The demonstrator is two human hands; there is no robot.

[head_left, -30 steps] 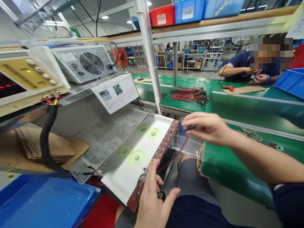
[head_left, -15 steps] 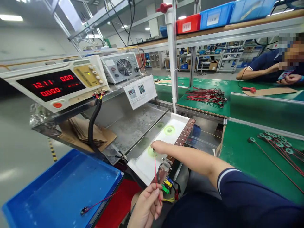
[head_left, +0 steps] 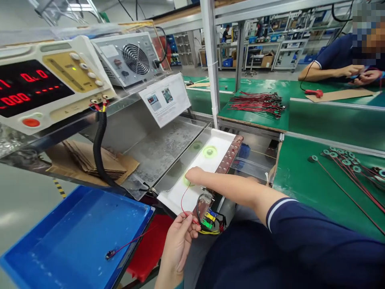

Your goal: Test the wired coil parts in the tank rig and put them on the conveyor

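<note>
My left hand (head_left: 182, 235) is closed, pinching a thin red wire (head_left: 182, 200) between thumb and fingers. The wire bows up from there to beneath my right hand (head_left: 195, 176). That hand is closed and pressed down at the nearer yellow-green ring (head_left: 185, 179) on a white board (head_left: 171, 197); its fingertips and whatever they grip are hidden. Farther up the board is a second yellow-green ring (head_left: 209, 151). A brown strip with metal studs (head_left: 230, 154) runs along the board's right edge. Green and yellow connectors (head_left: 209, 220) sit close to my left hand.
On the left, a blue tray (head_left: 75, 224) holds one wired part (head_left: 110, 254). Above it stands a power supply (head_left: 33, 84) with red digits. Wired parts with round ends (head_left: 345, 157) lie on the green bench at right; a bundle of red wires (head_left: 255, 102) lies beyond. A co-worker (head_left: 337, 60) sits opposite.
The view has shifted closer to the power supply. The red wire, straight before, now bows to the left. My right hand stays at the nearer ring, and my left hand still pinches the wire.
</note>
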